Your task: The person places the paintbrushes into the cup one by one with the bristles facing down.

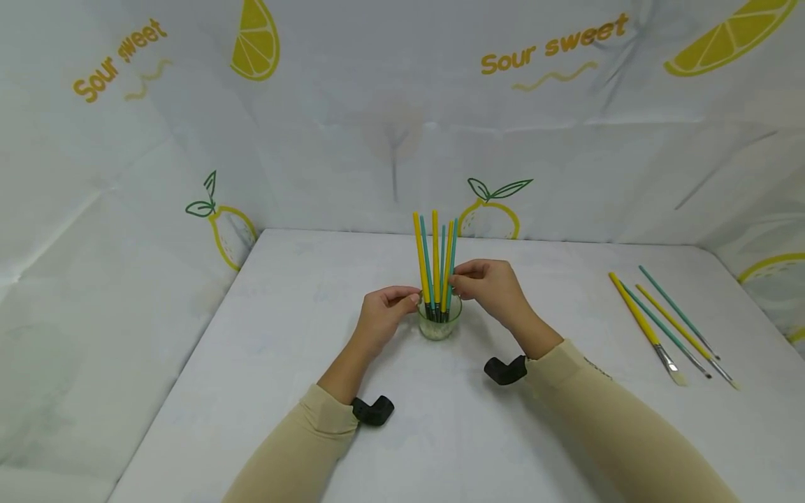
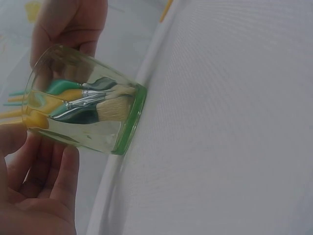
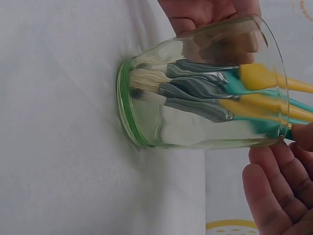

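Observation:
A clear glass cup (image 1: 437, 331) with a green-tinted base stands upright on the table. Several yellow and teal paintbrushes (image 2: 111, 108) stand in it, bristles down and handles up. My left hand (image 1: 381, 318) holds the left side of the cup near the rim, thumb and fingers against it. On the other side my right hand (image 1: 495, 290) is at the rim, its thumb and forefinger pinching a teal paintbrush (image 1: 453, 253) at the right of the bunch. In the right wrist view, the other right fingers (image 3: 264, 188) lie beside the glass, loosely bent.
On the right of the white-covered table (image 1: 283, 307) lie several more paintbrushes, among them a broad yellow one (image 1: 636, 318) and a teal one (image 1: 676, 307). A white cloth (image 1: 352, 140) with lemon prints hangs behind the table. Black wrist mounts (image 1: 503, 370) sit below both hands.

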Action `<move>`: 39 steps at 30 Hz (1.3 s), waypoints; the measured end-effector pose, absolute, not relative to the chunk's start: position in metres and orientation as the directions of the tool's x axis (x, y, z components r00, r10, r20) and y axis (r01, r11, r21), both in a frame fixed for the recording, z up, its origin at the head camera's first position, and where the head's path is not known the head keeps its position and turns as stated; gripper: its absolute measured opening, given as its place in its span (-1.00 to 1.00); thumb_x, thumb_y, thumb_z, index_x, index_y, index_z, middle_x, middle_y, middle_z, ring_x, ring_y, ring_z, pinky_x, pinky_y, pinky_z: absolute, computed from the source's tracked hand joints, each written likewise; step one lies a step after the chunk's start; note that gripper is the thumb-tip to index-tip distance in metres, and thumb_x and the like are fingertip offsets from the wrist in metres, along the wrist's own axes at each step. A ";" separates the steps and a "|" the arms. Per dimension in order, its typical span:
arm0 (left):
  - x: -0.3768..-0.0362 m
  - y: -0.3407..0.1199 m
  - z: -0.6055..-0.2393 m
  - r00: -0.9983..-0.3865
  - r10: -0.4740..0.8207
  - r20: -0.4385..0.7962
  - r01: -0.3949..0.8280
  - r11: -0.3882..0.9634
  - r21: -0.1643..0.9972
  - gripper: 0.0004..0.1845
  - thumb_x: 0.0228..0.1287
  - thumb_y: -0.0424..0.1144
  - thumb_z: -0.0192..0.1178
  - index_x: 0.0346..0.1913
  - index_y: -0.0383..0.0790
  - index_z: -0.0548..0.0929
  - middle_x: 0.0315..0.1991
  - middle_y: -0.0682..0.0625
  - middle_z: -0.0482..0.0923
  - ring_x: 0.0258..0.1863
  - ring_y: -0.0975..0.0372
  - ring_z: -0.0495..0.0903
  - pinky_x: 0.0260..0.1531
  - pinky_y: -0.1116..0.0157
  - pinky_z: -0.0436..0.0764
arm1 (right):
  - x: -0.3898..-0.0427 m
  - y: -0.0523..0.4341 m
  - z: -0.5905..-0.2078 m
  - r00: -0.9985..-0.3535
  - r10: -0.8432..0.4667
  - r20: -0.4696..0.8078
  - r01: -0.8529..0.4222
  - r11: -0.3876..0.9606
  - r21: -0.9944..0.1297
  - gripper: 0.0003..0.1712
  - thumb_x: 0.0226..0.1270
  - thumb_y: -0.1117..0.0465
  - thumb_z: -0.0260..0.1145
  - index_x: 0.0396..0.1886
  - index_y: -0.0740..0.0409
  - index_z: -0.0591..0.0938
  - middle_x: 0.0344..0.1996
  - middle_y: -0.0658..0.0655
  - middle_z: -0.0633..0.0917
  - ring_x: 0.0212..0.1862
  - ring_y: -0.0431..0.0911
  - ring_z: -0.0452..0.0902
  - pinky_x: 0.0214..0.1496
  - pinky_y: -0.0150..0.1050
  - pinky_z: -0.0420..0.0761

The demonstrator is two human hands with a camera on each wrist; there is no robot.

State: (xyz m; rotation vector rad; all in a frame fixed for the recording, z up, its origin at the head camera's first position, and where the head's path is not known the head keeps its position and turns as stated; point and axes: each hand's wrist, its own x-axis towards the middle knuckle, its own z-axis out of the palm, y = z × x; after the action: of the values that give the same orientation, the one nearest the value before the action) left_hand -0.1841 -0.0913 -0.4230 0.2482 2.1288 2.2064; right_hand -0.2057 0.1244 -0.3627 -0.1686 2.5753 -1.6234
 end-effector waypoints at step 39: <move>-0.182 -0.091 -0.422 -0.987 0.152 0.060 0.054 -0.043 0.998 -0.77 0.34 -0.30 0.25 -0.07 -0.40 0.71 -0.12 -0.18 0.71 -0.23 0.20 0.71 -0.06 0.29 0.70 | -0.198 0.242 -0.352 -0.996 -0.057 -0.072 0.014 0.682 -0.731 -0.40 0.33 -0.20 0.29 0.10 0.18 0.62 -0.04 0.28 0.73 -0.12 0.07 0.72 -0.01 -0.01 0.67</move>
State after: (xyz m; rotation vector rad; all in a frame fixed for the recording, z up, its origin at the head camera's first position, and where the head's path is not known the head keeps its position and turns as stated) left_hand -0.1825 -0.0905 -0.4215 0.2291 2.1246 2.2096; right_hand -0.1980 0.2424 -0.3517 -0.0360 2.7992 -1.2171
